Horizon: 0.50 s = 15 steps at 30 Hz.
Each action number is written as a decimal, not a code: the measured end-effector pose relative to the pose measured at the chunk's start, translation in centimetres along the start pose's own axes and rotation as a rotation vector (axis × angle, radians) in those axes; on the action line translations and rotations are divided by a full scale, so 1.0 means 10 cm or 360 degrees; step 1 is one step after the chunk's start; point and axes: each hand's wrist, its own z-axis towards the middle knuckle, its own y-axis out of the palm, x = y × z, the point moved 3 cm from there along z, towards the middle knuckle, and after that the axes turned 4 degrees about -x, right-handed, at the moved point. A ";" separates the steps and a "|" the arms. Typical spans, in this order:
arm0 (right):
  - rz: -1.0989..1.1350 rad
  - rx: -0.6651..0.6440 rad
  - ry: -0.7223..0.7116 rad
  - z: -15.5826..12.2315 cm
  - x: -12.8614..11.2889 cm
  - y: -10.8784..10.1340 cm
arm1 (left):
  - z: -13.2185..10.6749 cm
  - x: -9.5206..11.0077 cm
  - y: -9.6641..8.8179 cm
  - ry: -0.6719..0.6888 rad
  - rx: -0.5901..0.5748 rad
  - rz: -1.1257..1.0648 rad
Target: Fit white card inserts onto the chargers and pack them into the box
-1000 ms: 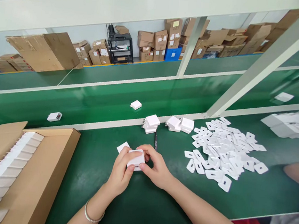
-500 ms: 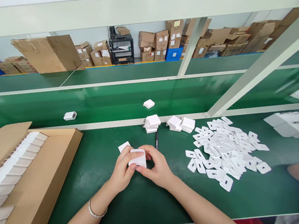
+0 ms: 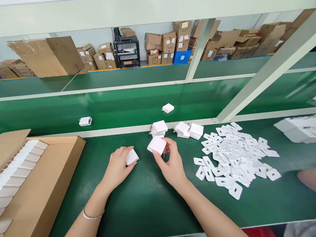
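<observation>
My right hand (image 3: 171,164) grips a white square charger (image 3: 157,145), lifted just in front of a small stack of chargers (image 3: 159,128) at the bench's back edge. My left hand (image 3: 117,166) pinches a small white flat piece (image 3: 131,156) low over the green bench top (image 3: 145,198). A pile of several white flat pieces with square holes (image 3: 236,158) lies to the right of my right hand. Two more chargers (image 3: 189,130) sit beside the stack.
An open cardboard box (image 3: 44,186) holding a row of white chargers (image 3: 5,182) stands at left. Loose chargers (image 3: 85,121) (image 3: 168,108) ride the green conveyor (image 3: 114,107) behind. A slanted white post (image 3: 261,79) rises at right. Another person's arm (image 3: 313,178) shows at the right edge.
My hands have parted: the right carried the charger up and back toward the stack, the left moved left onto the small flat piece. The chargers on the conveyor drifted right.
</observation>
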 end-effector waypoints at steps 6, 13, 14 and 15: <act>-0.0434 -0.0552 -0.0054 -0.06 0.05 0.23 | -0.04 0.09 -0.14 0.0021 0.0483 -0.0467; -0.0513 -0.0727 -0.0077 -0.14 0.01 0.37 | -0.05 0.14 -0.13 0.0117 0.0509 -0.0395; -0.0525 -0.0743 -0.0086 -0.14 0.01 0.37 | -0.04 0.12 -0.13 0.0082 0.0493 -0.0299; -0.0532 -0.0763 -0.0091 -0.14 0.01 0.36 | -0.03 0.09 -0.13 0.0049 0.0486 -0.0197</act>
